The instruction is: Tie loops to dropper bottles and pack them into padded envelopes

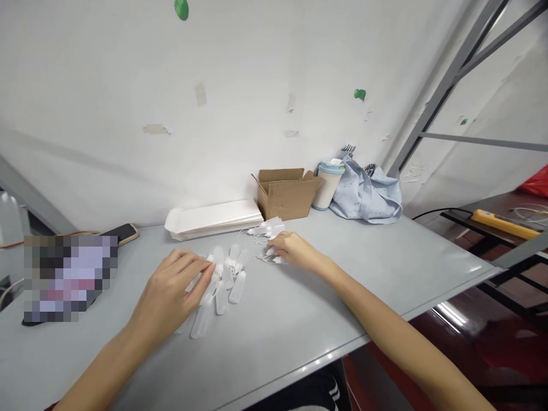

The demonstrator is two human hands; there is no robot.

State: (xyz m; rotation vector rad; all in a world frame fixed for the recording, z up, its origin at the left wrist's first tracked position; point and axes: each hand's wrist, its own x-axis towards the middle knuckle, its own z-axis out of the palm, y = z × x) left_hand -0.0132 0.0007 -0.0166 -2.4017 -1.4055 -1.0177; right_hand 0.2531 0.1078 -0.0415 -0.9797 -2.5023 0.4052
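My left hand (180,281) is closed in a pinch above a loose pile of small clear plastic pieces with white tops (221,297). Whatever lies between its thumb and fingertips is too small to make out. Farther back and to the right, my right hand (295,251) has its fingers curled down over a second group of clear pieces with thin white strings (261,228). Its fingertips touch one of these stringed pieces, partly hidden under the hand. Both groups lie on the grey table (274,342).
Behind the piles lie a stack of white card strips (214,218) and an open cardboard box (289,197). A lidded cup (328,184) and a light blue cloth bag (368,194) stand at the right. A phone (124,233) lies at the left, beside a blurred-out item (71,279).
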